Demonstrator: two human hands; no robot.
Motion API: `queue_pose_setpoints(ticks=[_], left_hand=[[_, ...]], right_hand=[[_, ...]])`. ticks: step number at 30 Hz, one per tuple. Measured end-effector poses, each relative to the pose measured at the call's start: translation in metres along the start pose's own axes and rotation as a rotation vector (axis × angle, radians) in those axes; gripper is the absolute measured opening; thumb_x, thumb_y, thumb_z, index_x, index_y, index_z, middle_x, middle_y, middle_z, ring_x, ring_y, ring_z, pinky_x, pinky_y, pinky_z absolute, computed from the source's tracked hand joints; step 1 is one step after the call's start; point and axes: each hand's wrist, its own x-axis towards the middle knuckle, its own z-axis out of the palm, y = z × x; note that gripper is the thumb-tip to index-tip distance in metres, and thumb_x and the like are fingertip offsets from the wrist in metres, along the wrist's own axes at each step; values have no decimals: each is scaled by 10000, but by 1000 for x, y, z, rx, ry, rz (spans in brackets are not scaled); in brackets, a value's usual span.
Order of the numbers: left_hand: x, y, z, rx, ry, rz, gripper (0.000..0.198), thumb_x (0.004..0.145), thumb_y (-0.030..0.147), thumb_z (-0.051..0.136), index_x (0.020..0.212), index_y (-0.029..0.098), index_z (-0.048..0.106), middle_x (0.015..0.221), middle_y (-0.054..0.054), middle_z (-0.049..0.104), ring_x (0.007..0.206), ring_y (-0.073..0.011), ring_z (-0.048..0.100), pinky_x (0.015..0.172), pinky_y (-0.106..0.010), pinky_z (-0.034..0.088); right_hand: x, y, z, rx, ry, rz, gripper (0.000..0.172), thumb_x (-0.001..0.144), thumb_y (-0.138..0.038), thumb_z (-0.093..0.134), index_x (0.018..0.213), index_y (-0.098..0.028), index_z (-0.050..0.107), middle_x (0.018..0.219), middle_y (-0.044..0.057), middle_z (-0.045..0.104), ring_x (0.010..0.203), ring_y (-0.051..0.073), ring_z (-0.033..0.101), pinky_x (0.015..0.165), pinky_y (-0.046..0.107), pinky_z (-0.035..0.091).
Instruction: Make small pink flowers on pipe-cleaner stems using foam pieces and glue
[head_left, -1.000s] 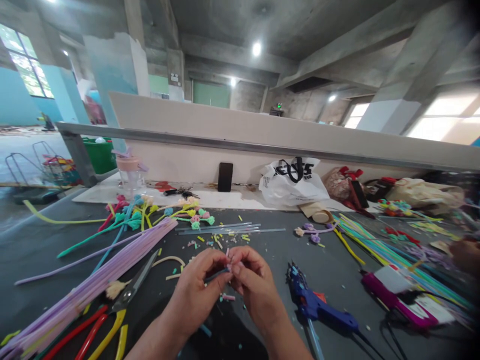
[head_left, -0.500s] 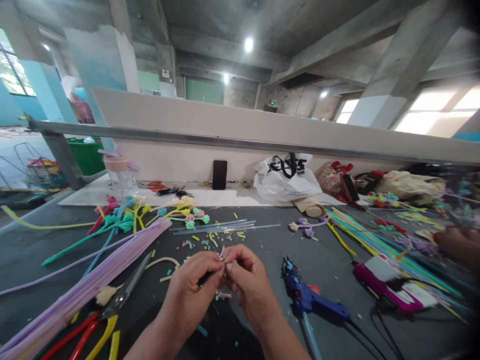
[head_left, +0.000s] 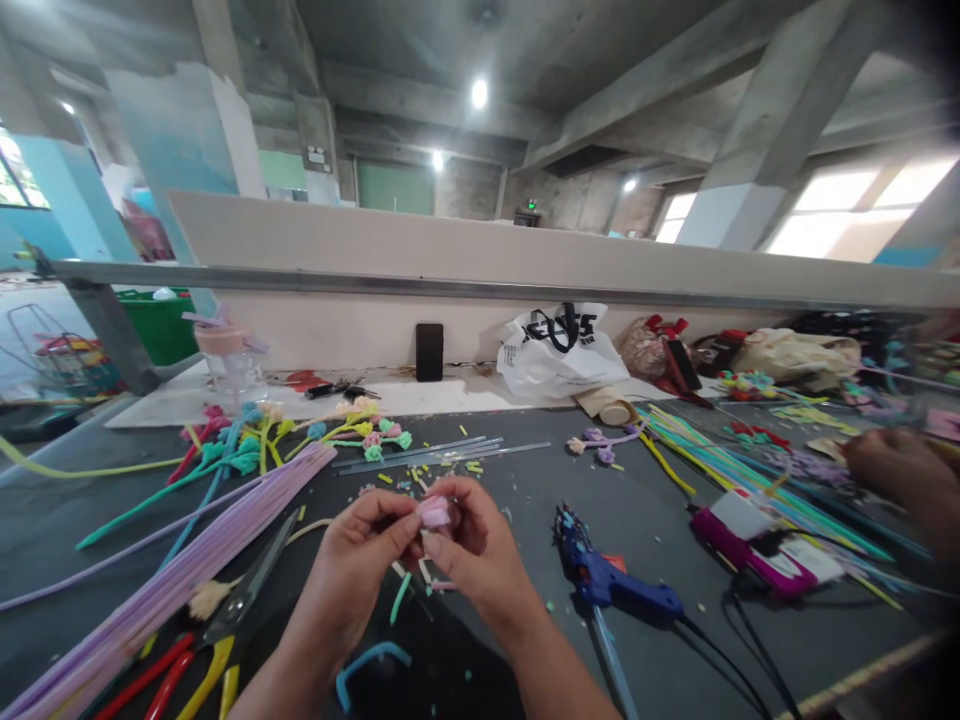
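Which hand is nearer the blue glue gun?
Right. The right hand sits just left of the glue gun, apart from it; the left hand is farther left, beyond the pink bud both hands pinch.

A blue glue gun (head_left: 600, 578) lies on the dark table (head_left: 750, 640) (a purple one (head_left: 750, 555) sits further right). Scissors (head_left: 225, 620) rest beside lilac pipe cleaners (head_left: 199, 560), with a phone (head_left: 430, 351) and a white bag (head_left: 559, 352) behind.

A pink bud (head_left: 435, 512) is looking fuzzy and matt between the left hand (head_left: 352, 565) and right hand (head_left: 476, 555); right of them, a blue plastic glue gun (head_left: 607, 585) is gleaming.
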Motion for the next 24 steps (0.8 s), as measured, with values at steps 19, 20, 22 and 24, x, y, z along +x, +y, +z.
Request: queue_pose_setpoints(ticks=[19, 20, 22, 24], left_hand=[[-1, 1, 4, -95, -42, -228, 247, 605, 255, 760, 755, 145, 599, 544, 39, 568, 413, -19, 418, 378, -115, 278], [-1, 0, 4, -79, -40, -228, 244, 608, 263, 757, 746, 142, 596, 511, 44, 553, 402, -21, 415, 375, -115, 281], [-1, -1, 4, -31, -29, -218, 249, 607, 285, 753, 722, 137, 589, 450, 50, 529, 374, -26, 405, 362, -116, 282], [-1, -1, 4, 11, -19, -205, 265, 596, 309, 755, 704, 137, 584, 421, 48, 526, 356, -34, 405, 353, -123, 292]], right_hand=[[-6, 0, -3, -475, 132, -318, 127, 685, -84, 552, 734, -201, 548, 751, -2, 517, 663, 127, 477, 591, 242, 386], [-6, 0, -3, -461, 137, -325, 127, 679, -78, 545, 716, -200, 542, 742, -2, 515, 659, 126, 478, 585, 241, 386], [-4, 2, -2, -419, 148, -322, 130, 665, -69, 535, 679, -198, 527, 724, -4, 508, 648, 124, 476, 573, 237, 385], [-3, 3, -1, -374, 168, -302, 138, 642, -61, 531, 644, -197, 509, 704, -8, 507, 630, 120, 468, 566, 235, 384]])
